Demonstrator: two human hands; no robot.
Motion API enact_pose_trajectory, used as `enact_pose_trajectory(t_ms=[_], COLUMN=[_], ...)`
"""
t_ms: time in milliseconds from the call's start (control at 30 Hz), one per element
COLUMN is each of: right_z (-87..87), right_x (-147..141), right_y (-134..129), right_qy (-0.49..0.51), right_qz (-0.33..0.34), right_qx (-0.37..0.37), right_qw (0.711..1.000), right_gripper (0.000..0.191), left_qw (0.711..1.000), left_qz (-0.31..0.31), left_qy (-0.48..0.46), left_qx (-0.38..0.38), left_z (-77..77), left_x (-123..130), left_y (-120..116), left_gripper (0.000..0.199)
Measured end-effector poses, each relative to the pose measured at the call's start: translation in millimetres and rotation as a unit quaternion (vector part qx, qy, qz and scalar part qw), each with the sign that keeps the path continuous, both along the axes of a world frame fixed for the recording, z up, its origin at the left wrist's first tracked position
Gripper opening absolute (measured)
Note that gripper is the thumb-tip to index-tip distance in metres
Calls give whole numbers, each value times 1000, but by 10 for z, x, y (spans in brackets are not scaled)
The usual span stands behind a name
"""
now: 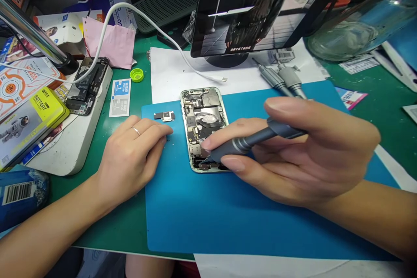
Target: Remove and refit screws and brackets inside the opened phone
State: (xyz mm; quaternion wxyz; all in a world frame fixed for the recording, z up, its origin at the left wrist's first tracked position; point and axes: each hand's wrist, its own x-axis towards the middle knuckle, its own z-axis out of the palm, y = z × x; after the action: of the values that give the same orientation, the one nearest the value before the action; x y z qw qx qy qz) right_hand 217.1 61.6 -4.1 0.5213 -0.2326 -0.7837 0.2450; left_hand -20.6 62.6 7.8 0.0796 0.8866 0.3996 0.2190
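An opened phone (205,126) lies on the blue mat (202,217), its inner parts showing. My right hand (293,156) holds a dark grey screwdriver (257,139), whose tip points at the phone's lower left end; whether it touches a screw is too small to tell. Left of the phone, my left hand (133,156) rests on the mat's edge with its fingers curled together, a ring on one of them. What its fingertips hold, if anything, is hidden. Just above those fingers lies a small metal shield piece (165,116).
A tablet (244,21) stands behind the phone, near more screwdrivers (276,79) and a glass jar (352,30). A white cable (156,28) arches over the back left. Another opened phone (86,89), a battery box (35,126) and a green cap (137,75) sit at the left.
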Motion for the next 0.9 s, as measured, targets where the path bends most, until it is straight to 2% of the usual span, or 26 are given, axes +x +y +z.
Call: enact_pose_trajectory(t_ms=[367,700,900], right_z=[24,16,54], right_x=[12,53,30], right_y=[23,8,31], right_qy=[-24,-60,-43], right_qz=[-17,-22,4], right_qx=[12,11,8], right_qw=[999,998,999], right_gripper=[76,78,77], left_qw=[1000,1000,999], left_qz=[3,2,6], left_qy=[2,15,29], left_qx=[-17,8,18], left_z=[1,0,-5], left_x=[6,9,9], left_y=[-2,5,-3], left_gripper=[13,15,14])
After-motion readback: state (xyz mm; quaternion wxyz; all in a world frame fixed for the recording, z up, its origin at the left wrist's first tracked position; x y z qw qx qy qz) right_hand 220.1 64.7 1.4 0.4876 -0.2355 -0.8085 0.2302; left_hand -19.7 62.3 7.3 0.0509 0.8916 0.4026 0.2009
